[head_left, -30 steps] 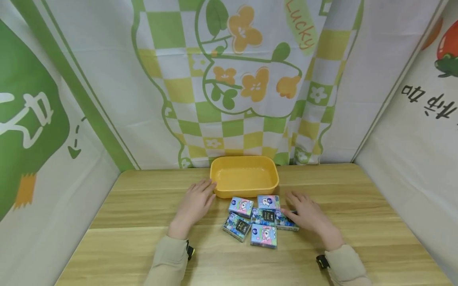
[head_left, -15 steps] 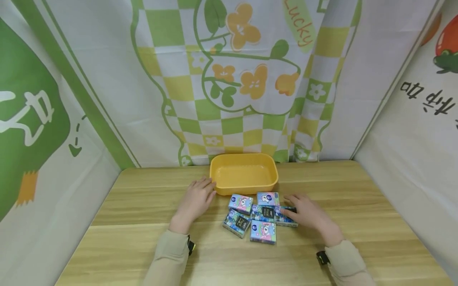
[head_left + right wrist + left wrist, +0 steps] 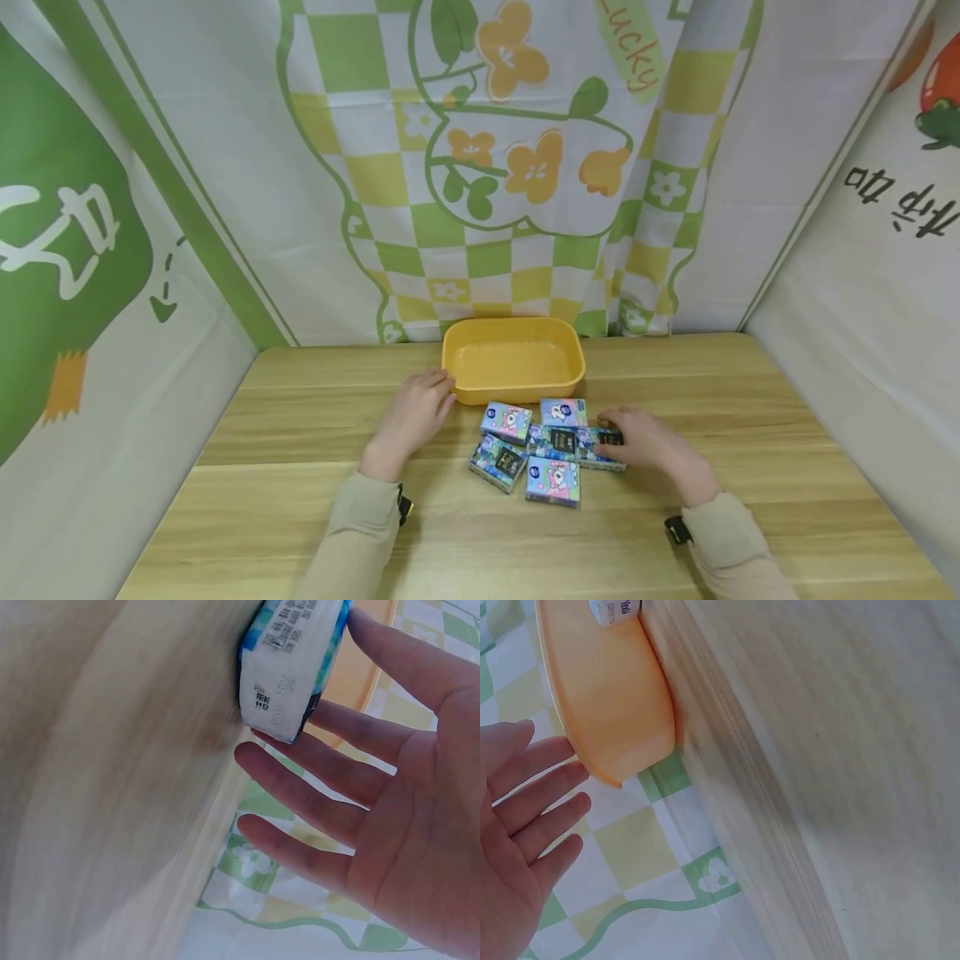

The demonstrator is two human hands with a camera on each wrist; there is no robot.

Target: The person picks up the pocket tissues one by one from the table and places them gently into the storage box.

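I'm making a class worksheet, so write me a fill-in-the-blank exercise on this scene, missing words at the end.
In the head view, ____ tissue packs lie on the wooden table.
The left hand is at the ____ end of the yellow plastic bin.
The pack nearest the right hand is the one furthest to the ____.
The checked cloth backdrop bears the English word ____.
Missing words: six; left; right; Lucky.

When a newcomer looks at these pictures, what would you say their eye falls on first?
Probably the yellow tray, set at the far edge of the wooden table, with the left hand at its left end. Next come six small colourful packs clustered just in front of it, the right hand at the rightmost one. Behind everything, the green-and-yellow checked backdrop also stands out.
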